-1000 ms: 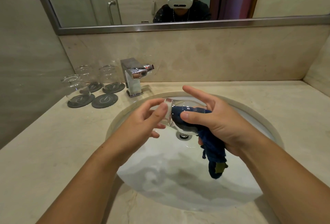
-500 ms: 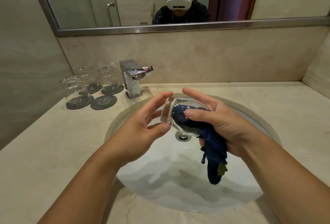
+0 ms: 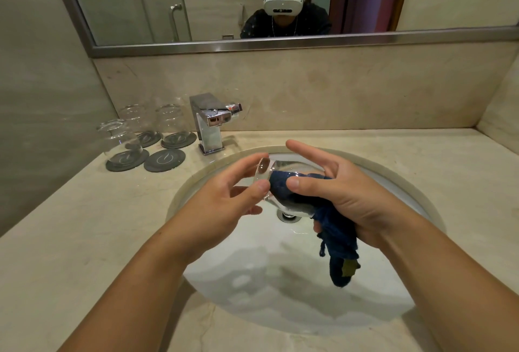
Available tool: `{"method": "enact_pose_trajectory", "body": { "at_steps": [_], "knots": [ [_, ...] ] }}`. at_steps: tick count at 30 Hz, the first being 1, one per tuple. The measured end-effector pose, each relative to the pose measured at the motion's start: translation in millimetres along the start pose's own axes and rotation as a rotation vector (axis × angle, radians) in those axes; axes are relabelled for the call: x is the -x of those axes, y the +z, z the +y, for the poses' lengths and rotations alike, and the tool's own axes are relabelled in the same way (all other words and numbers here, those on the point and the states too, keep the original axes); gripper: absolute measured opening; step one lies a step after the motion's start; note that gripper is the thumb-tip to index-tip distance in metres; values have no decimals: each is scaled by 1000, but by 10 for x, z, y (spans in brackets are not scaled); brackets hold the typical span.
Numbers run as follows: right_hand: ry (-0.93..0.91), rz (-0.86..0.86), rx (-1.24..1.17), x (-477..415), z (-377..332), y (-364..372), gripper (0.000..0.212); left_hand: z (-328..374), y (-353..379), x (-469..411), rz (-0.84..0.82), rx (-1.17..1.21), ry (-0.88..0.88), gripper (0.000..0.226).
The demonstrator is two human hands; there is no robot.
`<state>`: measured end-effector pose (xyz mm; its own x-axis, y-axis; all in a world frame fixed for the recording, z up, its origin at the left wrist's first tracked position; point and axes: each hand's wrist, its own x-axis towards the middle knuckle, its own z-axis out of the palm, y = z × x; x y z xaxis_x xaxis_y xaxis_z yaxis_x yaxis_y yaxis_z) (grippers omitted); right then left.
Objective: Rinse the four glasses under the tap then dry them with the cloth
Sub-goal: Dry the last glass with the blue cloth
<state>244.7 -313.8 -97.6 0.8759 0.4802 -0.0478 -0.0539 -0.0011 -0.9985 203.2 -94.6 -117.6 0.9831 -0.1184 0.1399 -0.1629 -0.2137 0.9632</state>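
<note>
Pinching glass (image 3: pixel 278 168) base, left hand (image 3: pixel 222 205), right hand (image 3: pixel 346 197) gripping cloth (image 3: pixel 335 235) inside

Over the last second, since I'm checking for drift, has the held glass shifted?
No. The glass still lies sideways just above the drain, as far from the tap as before.

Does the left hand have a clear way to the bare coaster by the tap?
Probably yes: the bare coaster lies open on the counter, nothing between it and the left hand, though that hand pinches the glass.
</note>
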Motion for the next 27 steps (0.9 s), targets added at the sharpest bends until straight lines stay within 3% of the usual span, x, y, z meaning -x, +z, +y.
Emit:
{"method": "enact_pose_trajectory", "body": {
  "at_steps": [9,13,18,22,27],
  "knots": [
    [-2,-7,-105,-7,-7,-32,82,5,-20,-4,-67,11,93,63],
    [-2,-7,-36,-5,-5,16,79,43,6,-13,12,112,-26,43],
    [0,8,33,-1,16,34,74,25,19,-18,132,-35,-78,43],
    [-3,-2,-10,-4,3,16,78,39,6,-9,71,34,-34,42],
    [-9,2,-74,-16,-12,-27,77,21,-27,4,-12,69,16,56]
  ]
}}
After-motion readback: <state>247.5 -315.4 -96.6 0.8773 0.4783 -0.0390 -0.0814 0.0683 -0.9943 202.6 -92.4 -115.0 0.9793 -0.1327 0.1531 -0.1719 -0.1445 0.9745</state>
